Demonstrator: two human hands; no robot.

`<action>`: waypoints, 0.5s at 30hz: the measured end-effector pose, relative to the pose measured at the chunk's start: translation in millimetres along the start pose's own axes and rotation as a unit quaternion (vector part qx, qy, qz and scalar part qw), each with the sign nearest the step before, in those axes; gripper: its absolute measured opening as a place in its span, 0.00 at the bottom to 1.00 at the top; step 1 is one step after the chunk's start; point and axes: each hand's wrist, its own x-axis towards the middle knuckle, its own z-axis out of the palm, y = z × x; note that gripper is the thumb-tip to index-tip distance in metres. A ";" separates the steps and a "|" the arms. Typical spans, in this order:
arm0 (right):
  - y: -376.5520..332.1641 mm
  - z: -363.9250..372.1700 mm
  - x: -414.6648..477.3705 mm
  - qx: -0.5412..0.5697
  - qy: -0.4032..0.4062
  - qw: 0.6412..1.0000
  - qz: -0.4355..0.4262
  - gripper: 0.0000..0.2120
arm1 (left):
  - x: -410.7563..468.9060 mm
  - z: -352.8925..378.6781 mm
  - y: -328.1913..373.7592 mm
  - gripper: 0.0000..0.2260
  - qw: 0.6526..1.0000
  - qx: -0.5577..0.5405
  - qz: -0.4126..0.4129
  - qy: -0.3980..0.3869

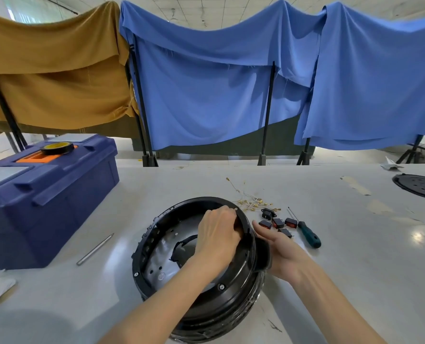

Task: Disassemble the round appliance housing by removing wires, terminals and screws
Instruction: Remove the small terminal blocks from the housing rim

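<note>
Round black housing (231, 306) sits open side up at bench (355, 269) centre. Left hand (217, 234) reaches inside, fingers curled on the far-right inner rim; what they pinch is hidden. Right hand (278, 244) lies flat against the outer wall, fingers straight. Loose wires (250, 202), switches (278, 222) and screwdriver (308, 235) lie just beyond.

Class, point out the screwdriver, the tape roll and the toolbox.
screwdriver (310, 236): head view, green handle.
tape roll (57, 151): head view, black outer band.
toolbox (45, 219): head view, blue front wall.
</note>
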 end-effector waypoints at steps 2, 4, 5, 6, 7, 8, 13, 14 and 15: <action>0.3 0.5 0.8 0.012 -0.024 1.000 -0.005 0.12 | -0.4 -2.9 1.7 0.10 0.999 -0.027 0.005 0.023; -1.3 0.8 1.5 0.012 -0.041 0.999 -0.012 0.10 | -0.6 -5.2 4.2 0.10 0.998 -0.051 0.016 0.041; -2.3 1.5 1.7 0.011 -0.046 0.999 -0.017 0.10 | -0.5 -6.1 5.0 0.10 0.997 -0.060 0.019 0.050; -3.6 2.5 0.9 0.008 -0.045 0.999 -0.022 0.10 | -0.4 -6.9 5.8 0.10 0.996 -0.066 0.019 0.056; -4.6 4.5 0.1 0.007 -0.040 0.999 -0.027 0.10 | -0.4 -7.3 6.2 0.09 0.996 -0.069 0.015 0.059; -5.0 5.7 -0.5 0.008 -0.034 0.999 -0.030 0.10 | -0.5 -7.4 6.2 0.08 0.996 -0.070 0.011 0.059; -2.8 7.3 -0.5 0.010 -0.014 0.999 -0.030 0.11 | -1.4 -4.9 6.7 0.02 0.997 -0.060 0.008 0.055; -3.0 7.9 -0.5 0.010 -0.013 0.999 -0.030 0.11 | -1.2 -4.8 7.0 0.02 0.997 -0.056 0.008 0.054; -3.3 8.0 -0.6 0.010 -0.012 0.999 -0.031 0.11 | -1.2 -4.5 7.0 0.02 0.997 -0.052 0.006 0.054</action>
